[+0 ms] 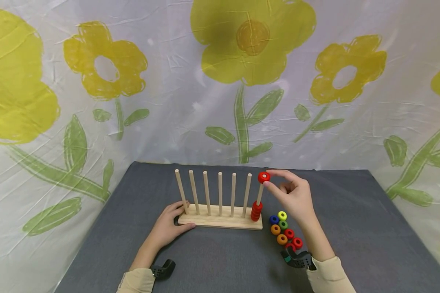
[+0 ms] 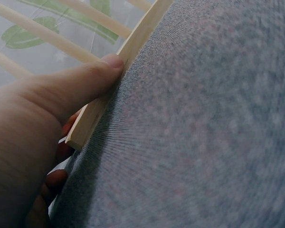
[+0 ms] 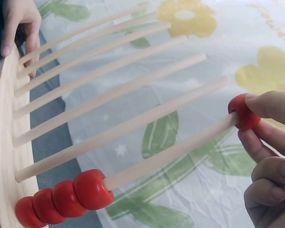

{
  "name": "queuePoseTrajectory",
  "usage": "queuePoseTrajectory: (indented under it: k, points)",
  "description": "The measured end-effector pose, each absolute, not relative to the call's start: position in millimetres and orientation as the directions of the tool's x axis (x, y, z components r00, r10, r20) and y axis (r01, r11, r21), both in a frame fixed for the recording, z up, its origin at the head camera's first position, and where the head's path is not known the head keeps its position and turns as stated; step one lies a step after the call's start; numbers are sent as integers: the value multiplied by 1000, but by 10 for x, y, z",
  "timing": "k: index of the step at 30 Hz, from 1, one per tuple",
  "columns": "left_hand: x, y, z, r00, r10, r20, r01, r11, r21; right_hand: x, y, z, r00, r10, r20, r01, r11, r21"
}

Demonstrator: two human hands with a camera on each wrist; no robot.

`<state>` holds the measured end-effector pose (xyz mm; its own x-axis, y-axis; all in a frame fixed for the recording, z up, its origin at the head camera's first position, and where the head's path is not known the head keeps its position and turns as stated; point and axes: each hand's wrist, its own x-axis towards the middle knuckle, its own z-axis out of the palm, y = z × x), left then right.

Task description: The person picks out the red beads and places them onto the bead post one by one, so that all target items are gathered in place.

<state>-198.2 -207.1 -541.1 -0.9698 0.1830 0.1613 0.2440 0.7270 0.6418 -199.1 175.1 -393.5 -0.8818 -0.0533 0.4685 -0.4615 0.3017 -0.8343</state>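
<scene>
The relation that counts is between the red bead in the right hand and the rightmost peg of the wooden peg rack. The bead sits around that peg's very tip, its hole in line with the shaft; the head view shows the pale peg end inside the ring. The peg's long axis runs from there straight down to the base, where four stacked red beads encircle its foot, with bare shaft between. The right hand, thumb and fingers pinching the bead's rim, comes in from the worktop's right edge side and is by far the nearer one to this peg. The left hand grips the opposite end of the base, thumb along its front and fingers behind. The rack stands upright, its length roughly parallel to the worktop's back edge, well apart from the left and right edges. Just beyond its right end lie loose coloured beads, lower than the right hand in the head view, one red partly hidden by the wrist camera.
</scene>
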Motion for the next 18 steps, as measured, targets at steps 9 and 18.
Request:
queuePoseTrajectory:
  k: [9,18]
  points:
    - [-1979,-2073,-5416,-966,183,185,260,722,641,-2001,1751,-3957,-876,-61,479,-473,303,-827]
    - [-1977,-2069,-5413,-968,185,168,250,724,643,-2004,1752,-3962,-875,-60,480,-475,304,-826]
